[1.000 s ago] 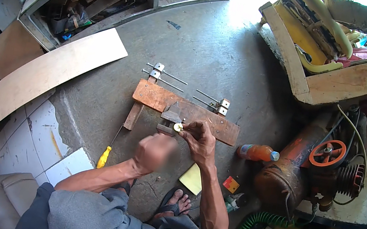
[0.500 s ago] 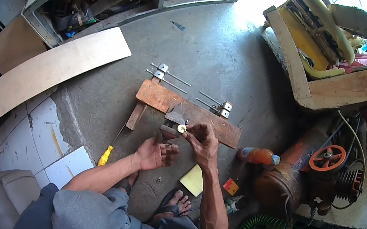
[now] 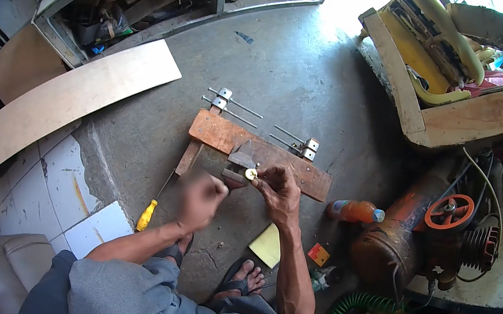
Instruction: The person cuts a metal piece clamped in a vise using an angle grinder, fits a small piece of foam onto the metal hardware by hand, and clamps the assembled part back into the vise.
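My right hand (image 3: 278, 197) pinches a small round pale-yellow piece (image 3: 251, 174) between thumb and fingertips, holding it just right of the metal vise jaws (image 3: 241, 158). A dark mark or slot shows on its face, too small to make out. To the left, my left hand (image 3: 199, 203) is raised near the vise, smeared by motion, so its fingers cannot be read. The jaws are fixed to a low wooden plank bench (image 3: 219, 132) with bolted metal clamps (image 3: 222, 96) on its far side.
A yellow-handled screwdriver (image 3: 147, 214) leans by the bench's left leg. Right of the bench lie an orange bottle (image 3: 355, 211), a yellow pad (image 3: 267, 244) and a small red-orange packet (image 3: 318, 254). A rusty compressor (image 3: 386, 251) stands farther right. A long curved board (image 3: 78, 110) lies at left.
My left hand has lifted and turned from palm-up with fingers spread to a blurred pose, slightly farther from the right hand. The right hand stays by the vise with the round piece.
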`<state>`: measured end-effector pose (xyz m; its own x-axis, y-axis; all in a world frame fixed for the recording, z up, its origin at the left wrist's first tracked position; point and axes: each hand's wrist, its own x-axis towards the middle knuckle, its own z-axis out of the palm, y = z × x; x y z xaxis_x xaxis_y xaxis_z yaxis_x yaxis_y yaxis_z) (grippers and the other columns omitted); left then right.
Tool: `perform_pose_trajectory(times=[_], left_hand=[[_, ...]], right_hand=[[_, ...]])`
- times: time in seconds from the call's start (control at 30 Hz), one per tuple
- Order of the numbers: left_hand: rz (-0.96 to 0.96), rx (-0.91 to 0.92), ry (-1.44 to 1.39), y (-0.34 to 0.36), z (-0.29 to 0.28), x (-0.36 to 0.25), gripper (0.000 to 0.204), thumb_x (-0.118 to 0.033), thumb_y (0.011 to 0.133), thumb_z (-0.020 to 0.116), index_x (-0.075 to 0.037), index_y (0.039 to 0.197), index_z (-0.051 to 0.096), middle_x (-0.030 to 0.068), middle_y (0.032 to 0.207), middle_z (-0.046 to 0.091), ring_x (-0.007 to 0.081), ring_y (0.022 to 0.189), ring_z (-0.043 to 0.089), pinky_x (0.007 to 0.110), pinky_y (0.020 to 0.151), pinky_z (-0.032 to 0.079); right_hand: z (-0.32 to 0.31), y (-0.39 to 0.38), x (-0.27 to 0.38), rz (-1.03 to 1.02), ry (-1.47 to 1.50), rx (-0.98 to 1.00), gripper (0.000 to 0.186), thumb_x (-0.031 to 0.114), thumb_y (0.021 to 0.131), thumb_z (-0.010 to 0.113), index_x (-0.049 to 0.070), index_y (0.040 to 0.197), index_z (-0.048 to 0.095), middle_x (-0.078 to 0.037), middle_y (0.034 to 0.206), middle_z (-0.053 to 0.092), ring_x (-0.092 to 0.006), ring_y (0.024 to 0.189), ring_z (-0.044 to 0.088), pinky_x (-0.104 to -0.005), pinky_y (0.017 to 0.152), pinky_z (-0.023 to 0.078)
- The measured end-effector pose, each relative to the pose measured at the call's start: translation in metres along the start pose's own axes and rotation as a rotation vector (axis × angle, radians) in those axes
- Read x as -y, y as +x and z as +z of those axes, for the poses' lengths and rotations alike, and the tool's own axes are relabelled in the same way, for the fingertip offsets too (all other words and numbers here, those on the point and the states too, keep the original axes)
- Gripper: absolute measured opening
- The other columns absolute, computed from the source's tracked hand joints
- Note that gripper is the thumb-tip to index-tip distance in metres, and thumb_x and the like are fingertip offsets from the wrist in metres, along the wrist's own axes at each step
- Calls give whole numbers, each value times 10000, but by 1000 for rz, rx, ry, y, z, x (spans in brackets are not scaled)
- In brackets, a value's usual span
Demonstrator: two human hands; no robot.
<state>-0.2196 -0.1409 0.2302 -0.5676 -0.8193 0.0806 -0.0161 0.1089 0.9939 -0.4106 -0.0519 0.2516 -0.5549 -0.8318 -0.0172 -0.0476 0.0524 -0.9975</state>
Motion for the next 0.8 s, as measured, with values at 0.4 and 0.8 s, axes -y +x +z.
perform_pose_trajectory(times=[0.4,0.8], left_hand=[[-26,515,846,-20,61,34,432,-134,926,562,82,1299,527,236,1075,631,431,916,688,541,767,565],[-977,90,-1220,-1,14,49,392,-301,972,636,-65,1284,607,54,1053,676,154,834,582,355,762,479]], right_hand=[[-11,-3,-8,1,-99,-25,263,-3,874,770,-6,1077,602,-90,1024,744,-149,972,707,-298,877,563],[-2,-3,-4,15,56,-26,260,-5,890,753,-6,1097,597,-92,1044,737,-159,995,709,-301,893,578]])
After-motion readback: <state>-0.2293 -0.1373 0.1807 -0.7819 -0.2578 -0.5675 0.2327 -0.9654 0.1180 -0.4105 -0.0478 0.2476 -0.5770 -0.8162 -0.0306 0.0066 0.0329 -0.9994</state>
